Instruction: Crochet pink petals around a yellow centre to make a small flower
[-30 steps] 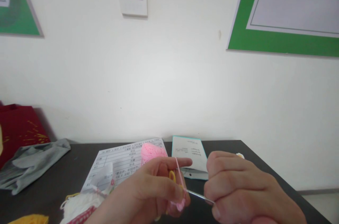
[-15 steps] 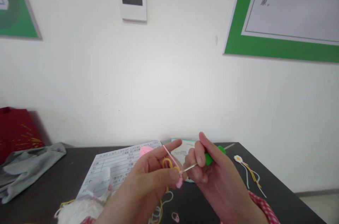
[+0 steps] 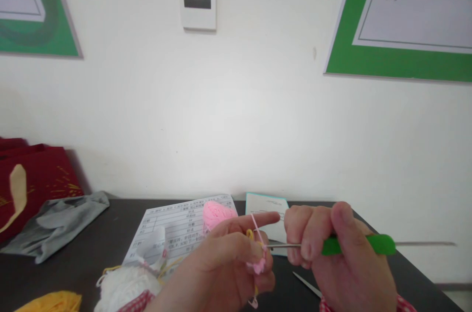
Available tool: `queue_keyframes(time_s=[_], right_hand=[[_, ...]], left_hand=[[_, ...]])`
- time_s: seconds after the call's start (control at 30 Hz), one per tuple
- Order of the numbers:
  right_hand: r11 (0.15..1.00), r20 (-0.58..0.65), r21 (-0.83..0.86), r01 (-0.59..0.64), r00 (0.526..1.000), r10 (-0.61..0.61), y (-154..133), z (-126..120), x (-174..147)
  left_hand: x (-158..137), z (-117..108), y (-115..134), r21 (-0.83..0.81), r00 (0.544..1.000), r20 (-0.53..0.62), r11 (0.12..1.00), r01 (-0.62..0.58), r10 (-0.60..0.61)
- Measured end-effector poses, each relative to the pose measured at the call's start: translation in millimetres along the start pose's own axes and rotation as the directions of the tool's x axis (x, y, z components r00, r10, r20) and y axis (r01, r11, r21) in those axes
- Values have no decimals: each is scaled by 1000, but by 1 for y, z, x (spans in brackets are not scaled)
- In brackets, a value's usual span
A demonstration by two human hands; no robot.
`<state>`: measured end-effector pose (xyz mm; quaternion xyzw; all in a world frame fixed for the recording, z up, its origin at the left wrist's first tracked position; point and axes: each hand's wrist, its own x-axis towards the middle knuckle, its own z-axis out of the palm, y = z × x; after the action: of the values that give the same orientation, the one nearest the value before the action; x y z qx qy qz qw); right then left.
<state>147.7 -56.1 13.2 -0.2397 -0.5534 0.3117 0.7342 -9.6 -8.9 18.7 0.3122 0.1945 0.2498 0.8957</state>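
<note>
Pink yarn piece: held above the tabletop, pinched between thumb and fingers of the left hand.
Green-handled hook: gripped in the right hand, its long axis laid nearly level, side to side.
Shaft: pointed left, brought up to the piece; whether a stitch is entered cannot be told.
Pink strand: led from the outstretched left index finger down to the piece.
Nearer hand: the left; the right is set to the piece's right.
</note>
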Motion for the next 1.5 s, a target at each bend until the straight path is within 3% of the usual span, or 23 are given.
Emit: queue_keyframes(time_s=[0.07, 0.23, 0.37, 0.47, 0.6, 0.8, 0.87, 0.93, 1.0, 1.1, 1.17, 1.3, 1.5], right_hand=[[1000, 14, -3, 3, 1000, -3, 0, -2, 0], [992, 10, 45, -120, 993, 119, 3, -7, -2], [992, 81, -112, 64, 995, -55, 0, -11, -1], [930, 248, -261, 257, 949, -193, -8, -16, 1], [830, 479, -345, 437, 843, -245, -16, -26, 2], [681, 565, -418, 601, 759, -322, -16, -31, -1], [665, 570, -431, 610, 755, -323, -17, -29, -1], [715, 522, -425, 555, 796, -308, -18, -26, -1], [819, 451, -376, 433, 858, -247, -16, -23, -1], [958, 234, -234, 166, 966, -110, -8, -17, -2], [995, 71, -98, 14, 997, -7, -2, -14, -4], [969, -14, 114, -219, 975, 222, 4, -10, -5], [930, -55, 177, -323, 940, 337, 6, -7, -3]], left_hand=[[0, 2, -1, 6, 1000, 16, 1000, 10, -10], [0, 6, 1, 58, 1000, -9, 998, 12, -11], [0, 4, 4, 66, 998, -45, 997, 43, -40], [0, 3, 5, 57, 998, -18, 996, 68, -67], [1, 1, 4, 12, 994, 20, 994, 107, -108], [4, -7, 1, -29, 986, 80, 989, 148, -146], [5, -7, 1, -7, 985, 82, 988, 156, -155], [3, -4, 1, 34, 988, 64, 990, 140, -142], [1, 0, 3, 84, 996, 26, 993, 86, -89], [-2, 4, 5, 160, 998, -66, 987, -11, 22], [-3, 5, 6, 198, 990, -107, 978, -67, 90], [-2, 3, 7, 264, 976, -91, 950, -168, 197], [0, 3, 2, 311, 938, -104, 907, -285, 330]])
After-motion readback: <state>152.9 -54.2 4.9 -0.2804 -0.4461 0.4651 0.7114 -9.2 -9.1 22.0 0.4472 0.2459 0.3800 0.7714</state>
